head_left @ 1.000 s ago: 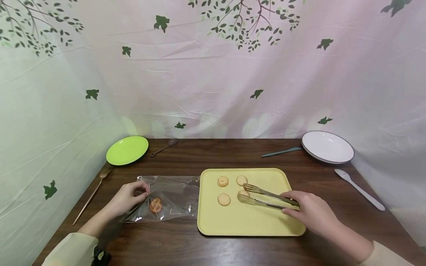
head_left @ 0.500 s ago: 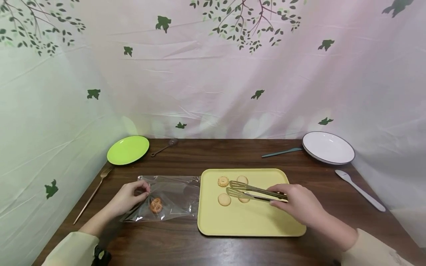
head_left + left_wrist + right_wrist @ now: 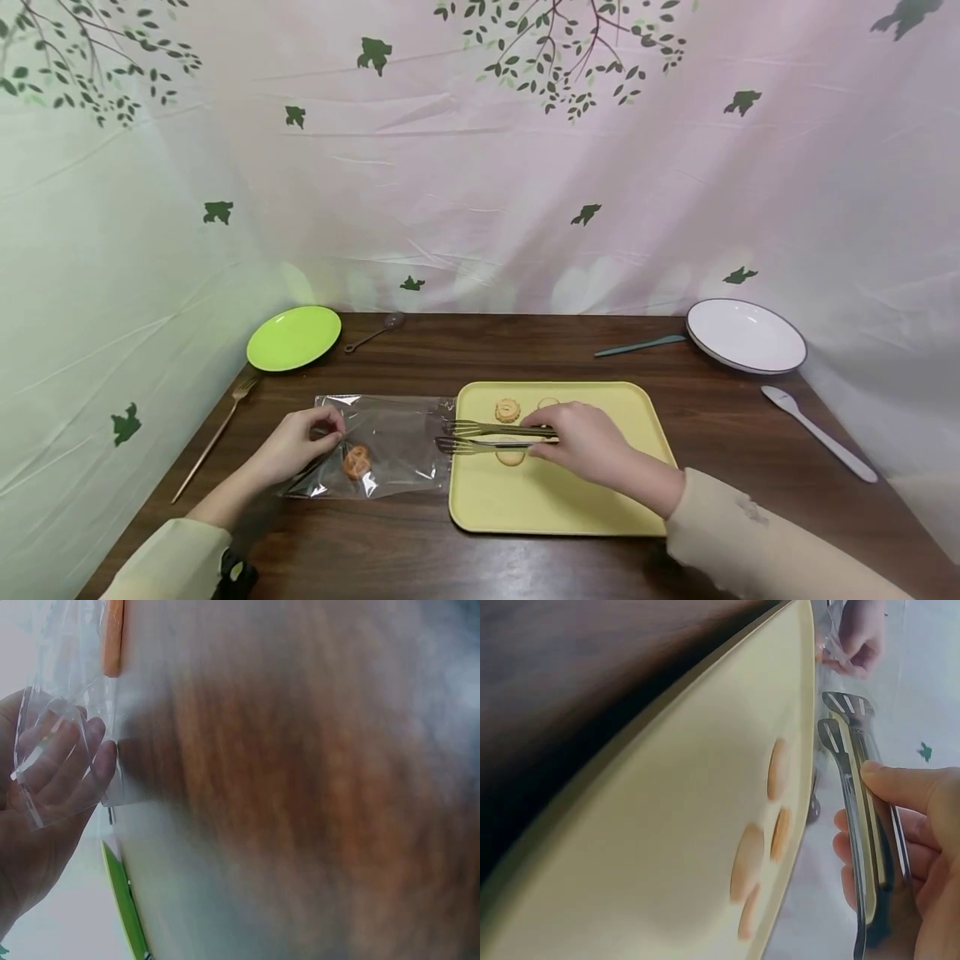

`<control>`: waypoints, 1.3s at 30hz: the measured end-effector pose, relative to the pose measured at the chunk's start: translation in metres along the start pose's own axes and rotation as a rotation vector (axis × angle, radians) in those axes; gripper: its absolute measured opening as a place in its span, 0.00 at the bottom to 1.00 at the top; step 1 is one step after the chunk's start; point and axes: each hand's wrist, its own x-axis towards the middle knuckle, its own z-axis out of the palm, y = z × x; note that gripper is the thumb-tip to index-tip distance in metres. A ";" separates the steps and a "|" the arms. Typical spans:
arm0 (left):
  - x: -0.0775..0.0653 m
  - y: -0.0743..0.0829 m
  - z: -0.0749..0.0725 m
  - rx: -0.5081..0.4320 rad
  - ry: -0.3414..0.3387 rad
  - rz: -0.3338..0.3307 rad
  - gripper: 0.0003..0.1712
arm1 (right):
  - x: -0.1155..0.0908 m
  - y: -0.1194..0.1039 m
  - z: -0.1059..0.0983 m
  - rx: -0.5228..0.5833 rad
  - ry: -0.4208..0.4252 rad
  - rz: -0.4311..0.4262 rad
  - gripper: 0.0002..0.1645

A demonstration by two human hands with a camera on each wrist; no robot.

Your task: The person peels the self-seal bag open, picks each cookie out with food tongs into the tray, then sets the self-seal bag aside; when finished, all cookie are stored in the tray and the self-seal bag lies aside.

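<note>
My left hand (image 3: 296, 446) pinches the left end of a clear plastic bag (image 3: 405, 454) lying on the table. Inside the bag is a brown pretzel-shaped cookie (image 3: 356, 461). In the left wrist view the fingers show through the film. My right hand (image 3: 588, 442) holds metal tongs (image 3: 510, 430) above the yellow tray (image 3: 555, 508). Their slotted tips reach past the tray's left rim, over the bag's right end. The right wrist view has the tips apart, with nothing visible between them. Several pale cookies (image 3: 748, 862) lie on the tray, partly hidden by the hand and tongs in the head view.
Behind are a green plate (image 3: 294, 338), a brown spoon (image 3: 375, 332), a teal knife (image 3: 639, 346) and a white dish (image 3: 746, 336). A fork (image 3: 216, 437) lies at the left and a white knife (image 3: 819, 434) at the right. Fabric walls enclose the table.
My right hand has carried the tongs leftward from over the right-hand cookies, across the tray, to the bag's right end. My left hand keeps its hold on the bag.
</note>
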 end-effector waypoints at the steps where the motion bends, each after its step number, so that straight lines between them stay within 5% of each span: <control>1: 0.000 0.000 0.000 -0.004 -0.002 -0.001 0.10 | 0.005 -0.003 0.004 0.001 -0.003 -0.005 0.18; 21: 0.003 0.001 0.002 -0.006 -0.018 -0.008 0.09 | 0.070 -0.040 0.048 0.086 -0.182 -0.103 0.26; 39: -0.001 0.003 0.000 0.007 -0.013 -0.031 0.10 | 0.088 -0.050 0.060 0.126 -0.201 -0.094 0.25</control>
